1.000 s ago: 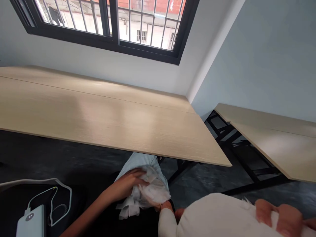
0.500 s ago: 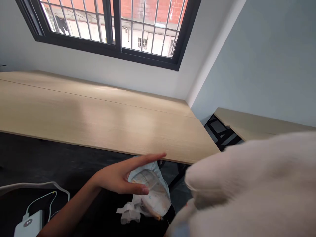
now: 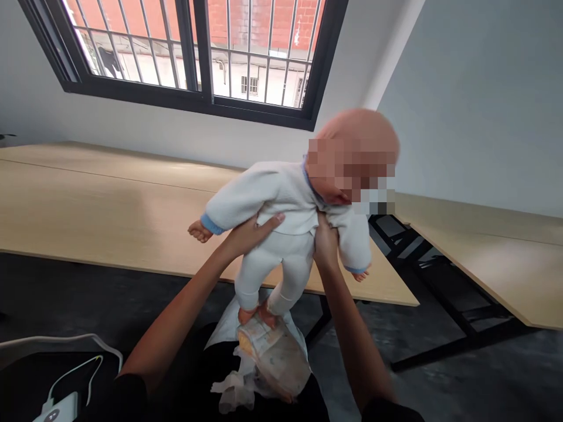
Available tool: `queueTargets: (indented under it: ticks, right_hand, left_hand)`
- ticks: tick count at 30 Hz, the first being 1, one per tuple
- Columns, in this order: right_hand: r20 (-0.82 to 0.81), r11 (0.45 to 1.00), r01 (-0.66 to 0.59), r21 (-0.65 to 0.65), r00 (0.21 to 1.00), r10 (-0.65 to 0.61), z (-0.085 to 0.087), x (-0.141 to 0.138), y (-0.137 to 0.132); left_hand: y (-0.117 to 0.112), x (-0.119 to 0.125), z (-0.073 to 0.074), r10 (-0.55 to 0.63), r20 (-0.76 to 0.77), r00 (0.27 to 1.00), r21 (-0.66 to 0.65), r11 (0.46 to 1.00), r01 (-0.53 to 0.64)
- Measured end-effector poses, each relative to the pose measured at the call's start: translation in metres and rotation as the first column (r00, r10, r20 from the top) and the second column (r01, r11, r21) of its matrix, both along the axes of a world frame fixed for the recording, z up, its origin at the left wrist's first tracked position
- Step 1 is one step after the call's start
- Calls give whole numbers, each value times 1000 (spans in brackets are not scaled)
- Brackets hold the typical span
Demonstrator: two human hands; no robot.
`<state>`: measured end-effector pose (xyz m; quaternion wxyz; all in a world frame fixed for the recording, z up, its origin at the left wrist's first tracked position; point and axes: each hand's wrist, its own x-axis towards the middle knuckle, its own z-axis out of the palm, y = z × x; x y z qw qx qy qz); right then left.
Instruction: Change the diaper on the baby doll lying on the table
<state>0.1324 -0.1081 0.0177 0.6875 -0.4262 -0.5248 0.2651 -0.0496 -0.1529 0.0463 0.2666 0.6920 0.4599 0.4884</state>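
A baby doll in a white outfit with blue trim is held up in front of me, its head tilted to the right and its face blurred. My left hand grips the doll's side below one arm, thumb across its front. On the other side, my right hand is wrapped under the other arm, most of its fingers hidden behind the body. The doll's bare feet hang over or touch a translucent plastic bag on my lap; contact is hard to tell.
A long light-wood table stands ahead under a barred window. Another wooden table with black legs is on the right. At lower left lie a white power bank and cables.
The doll, earlier a blurred white shape at the lower right, is now upright in the middle. My left hand, open and empty before, now holds it, and my right hand has come into view.
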Motion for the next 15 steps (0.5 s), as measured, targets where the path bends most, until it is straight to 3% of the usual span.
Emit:
queueTargets:
  ticks: [3, 7, 15]
  right_hand:
    - [24, 1000, -26, -9, 999, 26, 2, -8, 21]
    - [177, 995, -74, -62, 981, 84, -7, -16, 56]
    - [357, 983, -64, -171, 926, 123, -39, -26, 109]
  left_hand:
    - [34, -3, -16, -4, 92, 996, 46, 999, 0]
    - [71, -14, -36, 6, 64, 998, 29, 1000, -8]
    - [115, -32, -62, 92, -58, 994, 69, 994, -88]
